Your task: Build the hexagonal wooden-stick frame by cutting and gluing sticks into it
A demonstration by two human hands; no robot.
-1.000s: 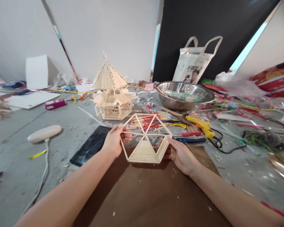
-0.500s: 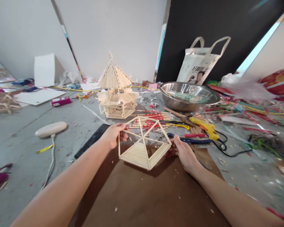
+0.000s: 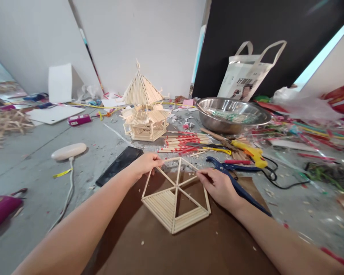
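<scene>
A hexagonal frame of thin wooden sticks (image 3: 160, 206), with spokes meeting at its middle, is held between my two hands above a brown sheet (image 3: 195, 252). Sticks fill one near section fully and part of the section to its right; the others are bare. My left hand (image 3: 146, 165) pinches the far left corner. My right hand (image 3: 218, 185) has its thumb and fingers closed on the far right corner. Behind the frame stands a small stick-built pavilion (image 3: 145, 122) with a pointed roof. Red-tipped sticks (image 3: 186, 142) lie in front of it.
A black phone (image 3: 119, 166) lies beside my left forearm. To the right are blue-handled pliers (image 3: 240, 191), a yellow glue gun (image 3: 250, 152) and a steel bowl (image 3: 232, 124). A white device with a cord (image 3: 69, 151) and a purple tool (image 3: 2, 210) sit left.
The stick frame has come lower and nearer to me, tilting flatter over the brown sheet. My right hand has shifted from its right side to the far right corner.
</scene>
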